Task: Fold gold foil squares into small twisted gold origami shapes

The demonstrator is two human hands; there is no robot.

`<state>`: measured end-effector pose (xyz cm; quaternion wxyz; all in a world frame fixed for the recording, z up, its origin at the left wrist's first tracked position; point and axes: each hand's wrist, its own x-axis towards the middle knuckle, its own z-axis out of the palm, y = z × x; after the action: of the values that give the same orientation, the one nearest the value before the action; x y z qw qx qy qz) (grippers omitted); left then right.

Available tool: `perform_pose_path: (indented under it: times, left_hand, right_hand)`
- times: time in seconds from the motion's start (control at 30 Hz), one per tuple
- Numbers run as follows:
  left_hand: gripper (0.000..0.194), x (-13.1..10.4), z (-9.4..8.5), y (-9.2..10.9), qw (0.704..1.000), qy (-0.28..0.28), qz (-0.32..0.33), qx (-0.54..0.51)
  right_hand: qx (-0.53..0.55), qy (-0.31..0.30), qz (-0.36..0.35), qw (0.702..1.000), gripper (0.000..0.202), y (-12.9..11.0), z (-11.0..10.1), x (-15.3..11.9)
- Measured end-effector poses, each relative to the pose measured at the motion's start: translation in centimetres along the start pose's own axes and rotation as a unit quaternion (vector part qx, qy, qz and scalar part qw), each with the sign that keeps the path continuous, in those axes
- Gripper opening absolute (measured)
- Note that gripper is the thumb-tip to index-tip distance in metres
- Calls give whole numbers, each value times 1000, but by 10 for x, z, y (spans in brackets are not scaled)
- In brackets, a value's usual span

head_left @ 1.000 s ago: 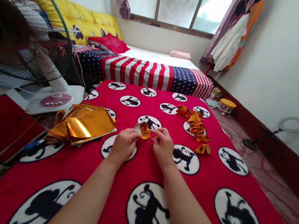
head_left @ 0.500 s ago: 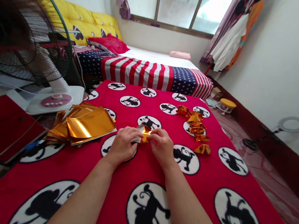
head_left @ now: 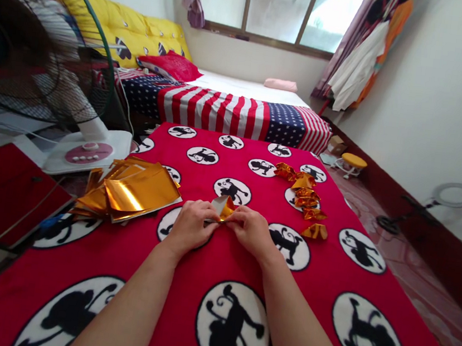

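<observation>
While the left hand (head_left: 193,225) pinches one side of a small part-folded gold paper (head_left: 227,207), the right hand (head_left: 253,229) pinches the other, so it sits between both sets of fingers (head_left: 210,213), over the red cloth (head_left: 182,313). Just left of them lies a fanned gold stack (head_left: 144,191); to their right, folded gold pieces (head_left: 306,197) trail away.

Red monkey-print cloth (head_left: 179,301), fanned gold sheets (head_left: 140,192) at left, folded gold pieces (head_left: 306,197) at right
</observation>
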<state>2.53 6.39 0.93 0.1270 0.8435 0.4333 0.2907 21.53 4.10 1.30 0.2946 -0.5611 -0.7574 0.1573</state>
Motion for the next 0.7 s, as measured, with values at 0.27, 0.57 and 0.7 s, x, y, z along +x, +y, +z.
perform_pose_path:
  times: [0.27, 0.57, 0.7]
  left_hand:
    - [7, 1, -5, -7, 998, -45, -15, -32]
    - [6, 1, -6, -8, 995, -49, -43, -80]
    - [10, 0, -4, -8, 996, -31, -48, -72]
  right_hand:
    - [37, 43, 50, 997, 7, 3, 10, 4]
    - [54, 64, 58, 995, 6, -1, 17, 3]
    - [30, 62, 63, 996, 6, -5, 19, 4]
